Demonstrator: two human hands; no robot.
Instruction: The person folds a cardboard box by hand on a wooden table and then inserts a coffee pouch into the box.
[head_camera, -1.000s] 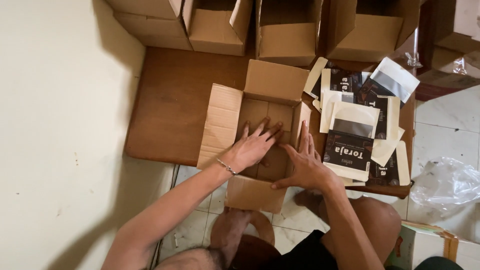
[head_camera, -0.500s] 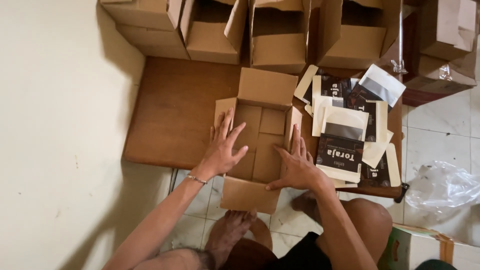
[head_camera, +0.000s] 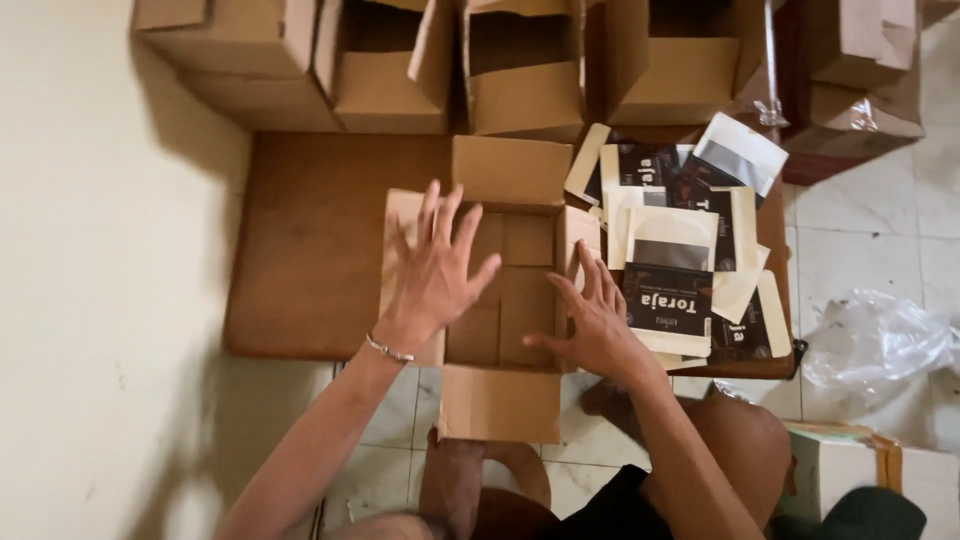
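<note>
Open box (head_camera: 505, 300) at the desk's (head_camera: 310, 240) near edge, its left flap mostly hidden under the left hand (head_camera: 435, 275), fingers spread flat, gripping nothing. Right hand (head_camera: 595, 325) open against the right wall, partly covering it. Pouches (head_camera: 680, 260) heaped just beside, overlapping.

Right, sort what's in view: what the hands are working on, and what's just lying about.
In hand:
open cardboard box
left hand spread flat on its left flap
right hand on its right wall

Lying about:
cream-and-black pouches
row of open boxes
wooden table
crumpled clear plastic bag
</note>
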